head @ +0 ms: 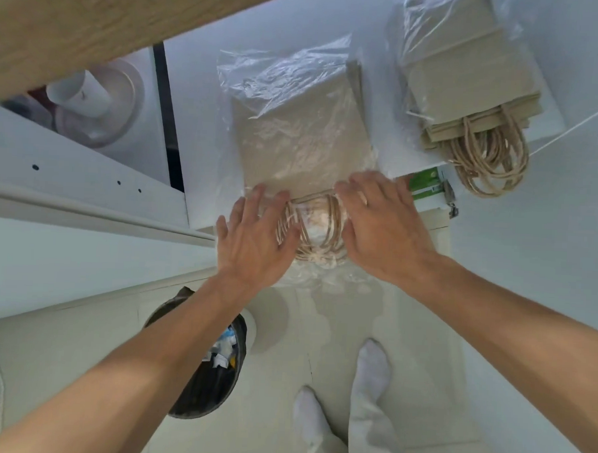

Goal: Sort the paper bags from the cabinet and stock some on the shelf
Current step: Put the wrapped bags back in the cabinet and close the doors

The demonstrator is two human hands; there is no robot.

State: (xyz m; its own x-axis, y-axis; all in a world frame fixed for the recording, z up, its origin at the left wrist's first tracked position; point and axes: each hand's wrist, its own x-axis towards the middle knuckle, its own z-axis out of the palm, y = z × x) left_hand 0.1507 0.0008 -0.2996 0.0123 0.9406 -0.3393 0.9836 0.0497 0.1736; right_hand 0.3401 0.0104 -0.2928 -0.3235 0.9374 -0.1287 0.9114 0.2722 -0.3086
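The shelf [197, 95] is a white panel, and a bundle [301, 140] of flat tan paper bags lies on it lengthwise, near its front edge. The bundle's twisted-paper handles [320, 227] hang out past that edge over the floor [422, 351]. Clear wrap [263, 70] covers the bundle; it is loose and crumpled at the far end and bunched round the handles at the near end.

The left hand [252, 238] lies on the bundle's near left corner with its fingers straight and spread, touching the wrap and the left side of the handles. The right hand [376, 226] lies on the near right corner in the same way, fingers straight and flat, beside the handles. Neither hand is curled round anything.

Bare shelf runs along the bundle's left side to a dark gap at the shelf's left edge. To the right a strip of bare shelf separates it from a second bundle [468, 83], which sits at the far right corner, half out of its own wrap, with its loops [489, 156] hanging over the front edge. A green box [426, 184] shows below that edge.

A wooden board [94, 22] crosses overhead at the far left, with cups [80, 93] stacked in the compartment beneath it. Below the hands, a dark bin [212, 376] stands on the floor to the left of the person's white-socked feet [373, 370].
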